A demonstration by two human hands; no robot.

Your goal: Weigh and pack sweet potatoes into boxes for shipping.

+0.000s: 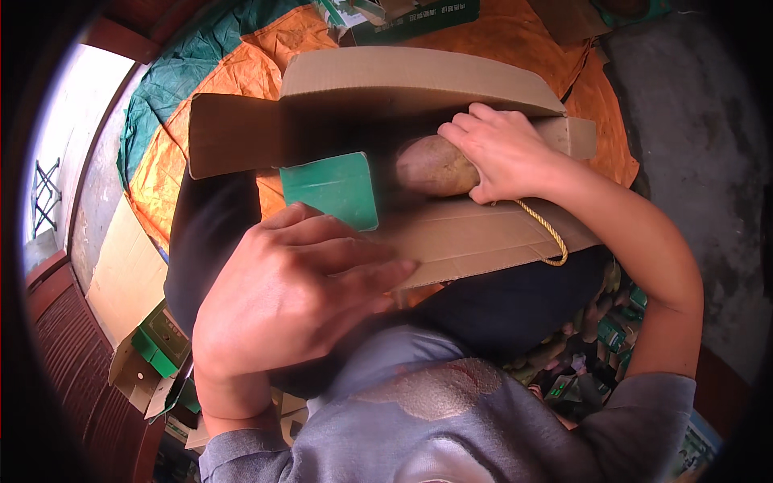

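A large oval mango (435, 166), reddish purple and yellowish, is in the grip of my right hand (503, 153). My right hand reaches over the opening of a brown cardboard box (475, 249) that stands across my lap with its flaps folded out. My left hand (306, 270), a little blurred, hovers at the box's near left side. Its fingers are loosely bent and point right, with nothing seen in them. Beside it a green flap (332, 191) stands up at the box's left end. Deep shadow hides the box's inside.
A yellow rope handle (546, 233) loops from the box's near flap. An orange sheet (274, 48) lies beneath, with a green one at its edge. Other cartons (129, 274) stand at the left, and a green box (415, 20) is at the back. Several small items lie at lower right.
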